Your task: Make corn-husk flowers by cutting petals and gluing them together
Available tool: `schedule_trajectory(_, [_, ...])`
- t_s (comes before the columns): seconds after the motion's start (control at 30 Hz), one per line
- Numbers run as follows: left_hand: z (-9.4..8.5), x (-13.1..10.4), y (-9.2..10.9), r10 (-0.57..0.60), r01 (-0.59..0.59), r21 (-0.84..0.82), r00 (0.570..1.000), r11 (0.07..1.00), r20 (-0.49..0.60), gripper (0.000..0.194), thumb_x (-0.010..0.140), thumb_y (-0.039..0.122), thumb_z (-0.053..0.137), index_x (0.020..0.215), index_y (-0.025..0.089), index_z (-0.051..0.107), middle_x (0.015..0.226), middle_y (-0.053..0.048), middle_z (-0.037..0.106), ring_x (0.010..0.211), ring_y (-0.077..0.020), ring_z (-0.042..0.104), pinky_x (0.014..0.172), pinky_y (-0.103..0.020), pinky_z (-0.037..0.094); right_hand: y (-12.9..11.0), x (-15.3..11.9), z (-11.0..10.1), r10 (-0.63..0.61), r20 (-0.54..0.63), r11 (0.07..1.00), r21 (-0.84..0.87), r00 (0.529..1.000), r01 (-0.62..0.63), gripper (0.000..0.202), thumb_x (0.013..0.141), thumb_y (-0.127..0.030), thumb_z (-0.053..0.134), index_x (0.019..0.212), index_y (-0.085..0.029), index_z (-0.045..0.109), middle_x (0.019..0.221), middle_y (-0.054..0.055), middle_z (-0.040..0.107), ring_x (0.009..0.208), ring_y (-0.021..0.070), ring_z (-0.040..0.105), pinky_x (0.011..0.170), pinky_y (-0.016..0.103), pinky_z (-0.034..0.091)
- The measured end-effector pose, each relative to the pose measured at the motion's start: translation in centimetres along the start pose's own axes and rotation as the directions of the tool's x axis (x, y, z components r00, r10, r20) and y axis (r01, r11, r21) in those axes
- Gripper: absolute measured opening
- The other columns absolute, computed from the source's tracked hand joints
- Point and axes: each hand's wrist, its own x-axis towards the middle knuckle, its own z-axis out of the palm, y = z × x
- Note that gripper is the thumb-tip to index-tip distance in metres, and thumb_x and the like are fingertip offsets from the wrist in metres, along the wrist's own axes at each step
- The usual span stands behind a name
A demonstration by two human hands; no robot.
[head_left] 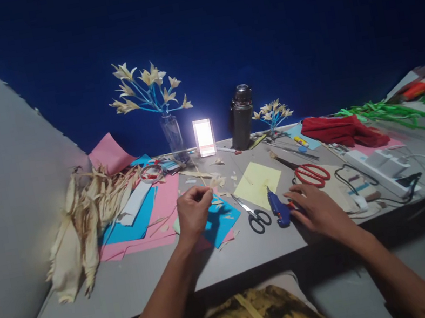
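Note:
My left hand is closed in a pinch above the blue paper, thumb and fingertips together on a thin pale stick that points up. My right hand is beside the blue glue gun, its fingers apart at the gun's right side and seeming to touch it. The glue gun lies on the table with its nozzle pointing away from me. Between my hands lie black-handled scissors and a yellow paper sheet. Red-handled scissors rest just beyond my right hand.
Dried husks and pink paper cover the left side. At the back stand a glass vase of husk flowers, a bright screen and a dark flask. A power strip with cables and a red cloth lie right.

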Motion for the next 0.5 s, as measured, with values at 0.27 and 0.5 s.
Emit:
schedule_trajectory(0.27, [-1.3,-2.0,-1.5,-0.018,0.018,-0.005,0.998,1.000,0.054,0.008,0.069,0.024,0.071,0.068,0.017,0.072,0.062,0.000,0.067,0.058,-0.0135,0.059,0.057,-0.024,0.046,-10.6,5.9,0.5,0.125,-0.006,0.778,0.621,0.992,-0.094,0.020,0.090,-0.033,0.058,0.082,-0.020,0.072,0.078,0.003,0.074,0.070,0.0177,0.065,0.063,0.026,0.046])
schedule_trajectory(0.5, [-2.7,-2.9,-2.0,-0.064,0.068,-0.119,0.997,0.991,0.040,0.010,0.068,0.027,0.075,0.070,0.017,0.073,0.063,-0.002,0.068,0.058,-0.0141,0.061,0.056,-0.025,0.049,-12.8,7.5,2.2,0.157,0.076,0.663,0.731,0.985,-0.162,0.027,0.087,-0.039,0.059,0.078,-0.018,0.073,0.071,0.003,0.072,0.066,0.0180,0.064,0.063,0.026,0.046])
